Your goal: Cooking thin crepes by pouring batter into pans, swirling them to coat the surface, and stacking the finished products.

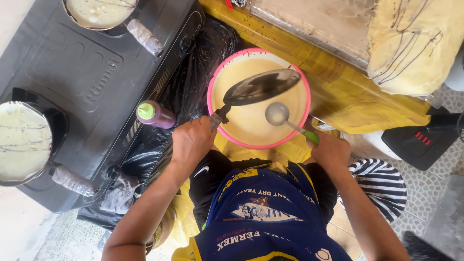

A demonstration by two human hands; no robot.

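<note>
The left hand (192, 140) was closed round the handle of a small dark pan (261, 87), which hung tilted over a pink-rimmed bowl (210, 87) of pale batter. The handle itself was mostly hidden inside the fist. The right hand (329, 149) gripped the green end of a ladle (277, 114), its round cup resting over the batter just below the pan; whether the cup touched the batter could not be told.

The bowl stood on a yellow table (338, 96). To its left a purple bottle (155, 114) with a green cap lay on black plastic sheeting beside a dark stove (92, 72). Two more pans sat on the stove, both cut off by the frame edges: one (21, 142) at the left, one (99, 12) at the top, each holding a pale crepe. At the top right, a heap of crepes (415, 43) with dark drizzle ran out of view.
</note>
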